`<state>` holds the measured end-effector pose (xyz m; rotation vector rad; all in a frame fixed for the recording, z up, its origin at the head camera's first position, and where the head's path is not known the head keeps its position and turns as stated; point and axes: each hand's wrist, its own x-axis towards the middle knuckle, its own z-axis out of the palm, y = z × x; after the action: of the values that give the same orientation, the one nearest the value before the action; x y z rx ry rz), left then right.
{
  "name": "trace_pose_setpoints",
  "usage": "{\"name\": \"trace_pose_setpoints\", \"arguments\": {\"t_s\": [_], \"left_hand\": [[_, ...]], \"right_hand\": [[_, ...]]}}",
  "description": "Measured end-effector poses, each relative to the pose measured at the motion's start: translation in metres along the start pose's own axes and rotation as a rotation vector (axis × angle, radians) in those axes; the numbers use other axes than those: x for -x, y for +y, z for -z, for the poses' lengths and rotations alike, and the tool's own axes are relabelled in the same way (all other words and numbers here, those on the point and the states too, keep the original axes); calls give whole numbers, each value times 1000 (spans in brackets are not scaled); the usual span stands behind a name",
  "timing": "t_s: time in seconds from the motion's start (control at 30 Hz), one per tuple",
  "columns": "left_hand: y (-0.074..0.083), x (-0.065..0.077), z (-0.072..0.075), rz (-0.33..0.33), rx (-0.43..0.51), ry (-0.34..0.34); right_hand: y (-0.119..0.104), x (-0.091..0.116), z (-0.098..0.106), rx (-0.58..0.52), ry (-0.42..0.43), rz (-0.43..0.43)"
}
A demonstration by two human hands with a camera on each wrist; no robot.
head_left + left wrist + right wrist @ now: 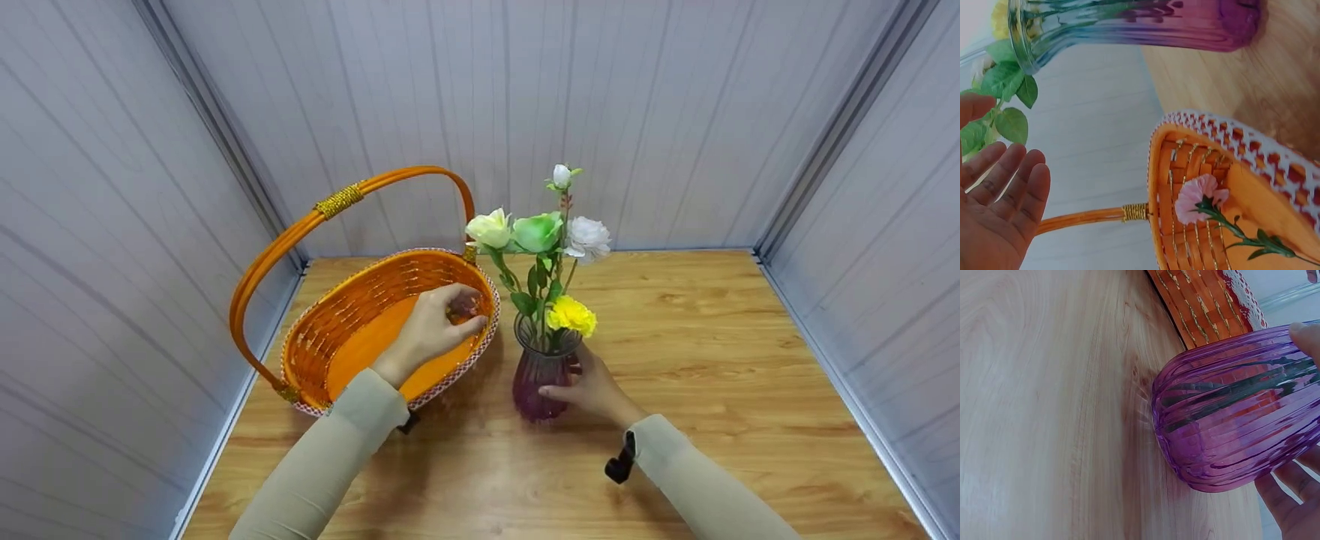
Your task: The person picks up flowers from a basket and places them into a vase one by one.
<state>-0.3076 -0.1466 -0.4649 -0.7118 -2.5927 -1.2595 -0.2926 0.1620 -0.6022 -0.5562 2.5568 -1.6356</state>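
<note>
My left hand hovers over the orange woven basket, its fingers gently bent and nothing between them. A pink carnation with a green stem lies inside the basket, mostly hidden behind that hand in the head view. My right hand grips the ribbed purple glass vase, thumb on the near side and fingers round the far side. Several flowers stand in the vase: a yellow carnation, a green rose, a cream rose, a white bloom and a white bud.
The basket's tall arched handle rises on the left, wrapped in gold cord at its top. Basket and vase stand side by side on a wood-grain table. Pale panelled walls enclose the table at the back and both sides.
</note>
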Motion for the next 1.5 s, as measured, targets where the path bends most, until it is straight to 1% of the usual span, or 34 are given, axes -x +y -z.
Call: {"name": "trace_pose_setpoints", "arguments": {"t_s": [0.13, 0.27, 0.4, 0.5, 0.6, 0.83, 0.93, 1.17, 1.37, 1.5], "left_hand": [[-6, -1, 8, 45, 13, -19], [-14, -1, 15, 113, 11, -49], [-25, 0, 21, 181, 0, -79], [-34, -1, 25, 221, 3, -88], [-43, -3, 29, 246, 5, -102], [-65, -6, 40, 280, 27, -186], [-75, -8, 43, 297, 40, -205], [-91, -13, 50, 346, 40, -261], [-103, -15, 53, 380, 23, -263], [-111, -12, 54, 428, 26, -284]], "right_hand": [[0, 0, 1, -4, 3, -12], [-1, 0, 0, -13, 3, -24], [-1, 1, 0, -18, 2, -28], [-1, 1, -1, -25, 3, -45], [-1, 2, 0, -30, 2, -55], [-1, 1, -1, -33, 0, -53], [-2, 2, 0, -26, -2, -54], [-2, 1, 1, -9, -1, -36], [-1, 1, 1, -19, 1, -29], [-2, 1, 1, -25, -3, -14]]}}
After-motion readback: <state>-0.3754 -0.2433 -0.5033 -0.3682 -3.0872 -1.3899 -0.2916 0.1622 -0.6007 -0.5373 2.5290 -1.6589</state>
